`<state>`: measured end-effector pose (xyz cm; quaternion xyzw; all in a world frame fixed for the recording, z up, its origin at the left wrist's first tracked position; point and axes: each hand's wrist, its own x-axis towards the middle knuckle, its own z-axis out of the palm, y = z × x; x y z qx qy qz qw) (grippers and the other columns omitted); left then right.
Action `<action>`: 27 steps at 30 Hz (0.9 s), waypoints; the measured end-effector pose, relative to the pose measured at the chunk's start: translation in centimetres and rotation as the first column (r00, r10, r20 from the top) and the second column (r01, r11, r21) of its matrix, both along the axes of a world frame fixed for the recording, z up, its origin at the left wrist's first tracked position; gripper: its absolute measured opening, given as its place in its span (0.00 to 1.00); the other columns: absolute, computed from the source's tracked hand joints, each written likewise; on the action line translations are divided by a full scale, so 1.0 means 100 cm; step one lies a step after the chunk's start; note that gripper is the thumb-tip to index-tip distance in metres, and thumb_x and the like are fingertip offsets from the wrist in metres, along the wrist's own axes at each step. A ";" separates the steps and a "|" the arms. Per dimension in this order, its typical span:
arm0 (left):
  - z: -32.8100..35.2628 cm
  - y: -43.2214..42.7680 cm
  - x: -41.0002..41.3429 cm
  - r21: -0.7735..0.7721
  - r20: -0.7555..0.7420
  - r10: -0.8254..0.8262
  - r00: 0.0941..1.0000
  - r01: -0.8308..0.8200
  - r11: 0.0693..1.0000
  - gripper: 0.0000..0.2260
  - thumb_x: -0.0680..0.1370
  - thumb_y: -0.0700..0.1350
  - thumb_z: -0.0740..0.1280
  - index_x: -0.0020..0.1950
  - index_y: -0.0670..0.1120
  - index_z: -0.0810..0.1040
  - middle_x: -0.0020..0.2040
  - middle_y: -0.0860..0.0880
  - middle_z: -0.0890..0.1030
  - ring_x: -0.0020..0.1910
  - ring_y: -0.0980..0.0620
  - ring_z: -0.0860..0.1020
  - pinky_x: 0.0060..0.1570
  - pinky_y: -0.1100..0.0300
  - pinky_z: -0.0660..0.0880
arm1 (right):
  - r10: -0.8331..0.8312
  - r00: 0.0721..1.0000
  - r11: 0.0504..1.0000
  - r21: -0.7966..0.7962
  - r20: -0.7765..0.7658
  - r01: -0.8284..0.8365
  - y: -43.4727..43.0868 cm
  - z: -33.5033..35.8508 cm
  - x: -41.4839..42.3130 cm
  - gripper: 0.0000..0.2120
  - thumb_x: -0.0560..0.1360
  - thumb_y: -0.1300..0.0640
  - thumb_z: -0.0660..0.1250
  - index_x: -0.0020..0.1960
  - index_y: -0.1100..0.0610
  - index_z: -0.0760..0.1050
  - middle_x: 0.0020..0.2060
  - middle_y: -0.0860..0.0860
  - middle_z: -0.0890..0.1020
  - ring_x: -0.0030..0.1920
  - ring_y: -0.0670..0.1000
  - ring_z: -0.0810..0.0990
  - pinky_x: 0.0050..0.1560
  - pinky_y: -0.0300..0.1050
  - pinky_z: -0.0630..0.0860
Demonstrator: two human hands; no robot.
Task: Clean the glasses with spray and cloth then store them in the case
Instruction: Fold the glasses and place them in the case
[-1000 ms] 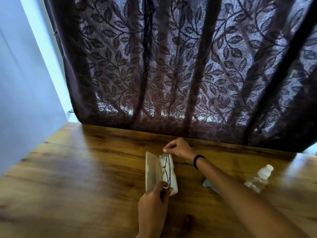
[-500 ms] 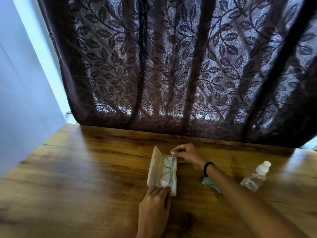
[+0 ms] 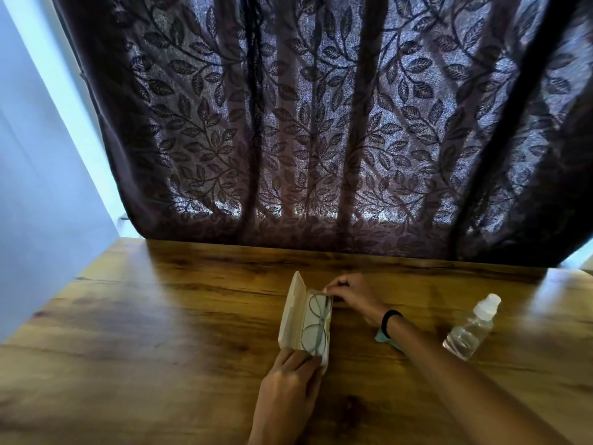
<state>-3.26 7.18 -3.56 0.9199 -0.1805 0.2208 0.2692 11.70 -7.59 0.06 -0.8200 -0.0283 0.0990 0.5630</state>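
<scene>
Item under inspection: the case, open on the table, its long axis running straight away from the person. The lid stands up along the left long edge and the tray lies to its right.

The glasses lie folded inside the tray, lengthwise with the case, one lens toward the near end and one toward the far end. They appear fully seated, though blur hides the fine detail.

Left hand: at the near end of the case, fingers laid fairly straight over that end and pressing it down. Nothing is enclosed in the hand.

Right hand: at the far end, finger and thumb drawn into a narrow pinch, apparently on the end of the frame. Whether they also touch the tray rim cannot be told.

The cloth lies partly hidden under the right forearm. The spray bottle is well apart to the right.

Assessment: cleaning looks finished and only closure remains. The lid must swing rightward across the short axis. The left hand is nearer the lid, and the right-hand pinch sits in the lid's path, so it should clear first
</scene>
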 end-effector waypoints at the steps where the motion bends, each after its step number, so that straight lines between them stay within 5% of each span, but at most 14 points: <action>1: 0.000 0.000 -0.001 0.002 -0.001 -0.005 1.000 0.005 1.000 0.11 0.61 0.43 0.79 0.41 0.49 0.83 0.38 0.56 0.82 0.39 0.59 0.78 0.35 0.69 0.77 | -0.005 1.000 1.000 0.000 0.004 0.005 0.001 0.001 -0.001 0.06 0.72 0.64 0.68 0.46 0.68 0.78 0.49 0.62 0.81 0.50 0.55 0.79 0.51 0.46 0.79; 9: -0.002 0.005 -0.003 0.060 0.015 -0.019 1.000 0.018 0.998 0.15 0.60 0.39 0.80 0.45 0.47 0.84 0.41 0.54 0.82 0.48 0.58 0.70 0.33 0.67 0.78 | 0.065 0.985 0.992 -0.114 0.157 -0.047 0.006 0.003 -0.009 0.06 0.73 0.65 0.66 0.44 0.68 0.79 0.42 0.61 0.81 0.43 0.50 0.77 0.41 0.34 0.71; 17: 0.003 0.003 -0.004 0.107 -0.013 -0.024 1.000 0.025 0.994 0.17 0.56 0.36 0.81 0.42 0.47 0.84 0.41 0.53 0.82 0.41 0.54 0.80 0.31 0.66 0.78 | 0.199 0.957 0.949 -0.285 0.212 -0.135 0.007 0.004 -0.005 0.07 0.75 0.62 0.65 0.43 0.65 0.79 0.43 0.63 0.82 0.38 0.46 0.75 0.39 0.34 0.70; 21: 0.002 0.003 -0.005 0.088 -0.019 -0.013 1.000 0.015 0.996 0.18 0.56 0.35 0.81 0.42 0.47 0.84 0.41 0.53 0.82 0.41 0.54 0.81 0.29 0.66 0.78 | 0.227 0.952 0.929 -0.338 0.207 -0.148 0.007 0.001 -0.004 0.07 0.75 0.59 0.65 0.42 0.61 0.78 0.44 0.58 0.82 0.44 0.51 0.78 0.46 0.43 0.74; 27: 0.002 0.006 -0.005 0.111 -0.027 -0.001 1.000 0.005 0.994 0.20 0.53 0.35 0.81 0.42 0.47 0.84 0.40 0.53 0.83 0.40 0.55 0.81 0.31 0.64 0.79 | 0.175 0.957 0.954 -0.280 0.230 -0.107 0.008 -0.004 -0.006 0.05 0.75 0.58 0.65 0.40 0.51 0.76 0.40 0.45 0.79 0.41 0.38 0.74 0.37 0.30 0.66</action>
